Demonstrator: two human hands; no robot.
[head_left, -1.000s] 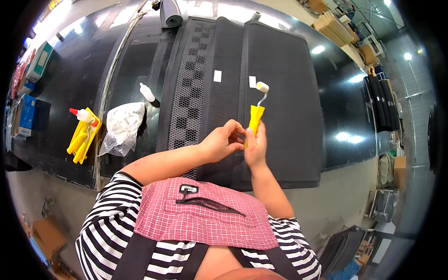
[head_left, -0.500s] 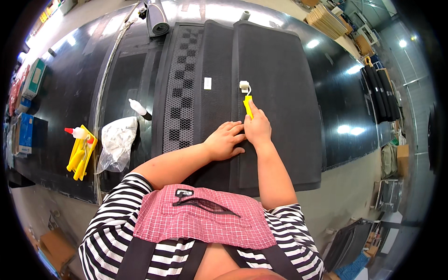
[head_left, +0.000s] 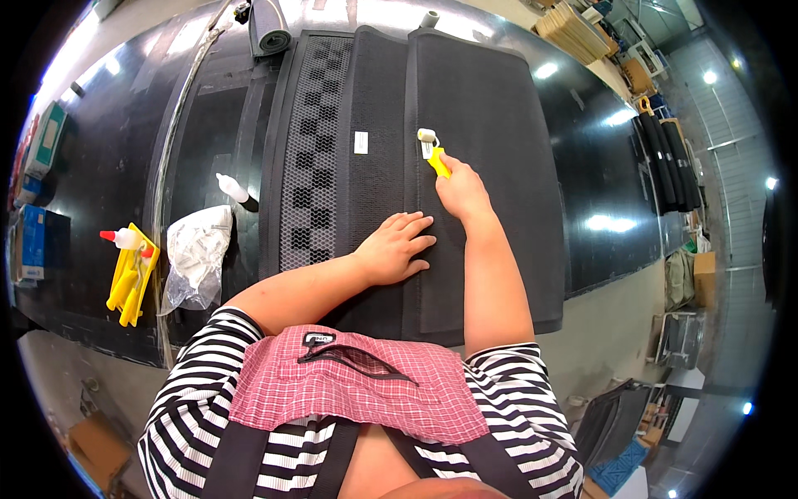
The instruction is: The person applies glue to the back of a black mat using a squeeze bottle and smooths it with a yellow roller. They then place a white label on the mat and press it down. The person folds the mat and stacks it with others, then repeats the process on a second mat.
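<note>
My right hand [head_left: 463,190] is closed round the yellow handle of a small hand roller [head_left: 437,163]. Its pale roller head lies at a long seam, where one black mat panel meets another. My left hand [head_left: 394,249] rests flat with fingers spread on the black mat [head_left: 490,108], near the same seam and closer to my body. A small white label [head_left: 361,142] sits on the strip left of the seam. Farther left runs a honeycomb-patterned grey-and-black strip [head_left: 314,141].
Left of the mat stand a white-bodied squeeze bottle [head_left: 233,188], a clear plastic bag of white pieces [head_left: 198,249] and a yellow holder [head_left: 133,279] with a red-tipped bottle. A rolled grey mat [head_left: 270,33] lies at the far edge. Blue boxes [head_left: 33,237] are at far left.
My right hand has moved the roller slightly away from me along the seam, and the handle now tilts more. My left hand stays flat on the mat. The whole view has shifted a little.
</note>
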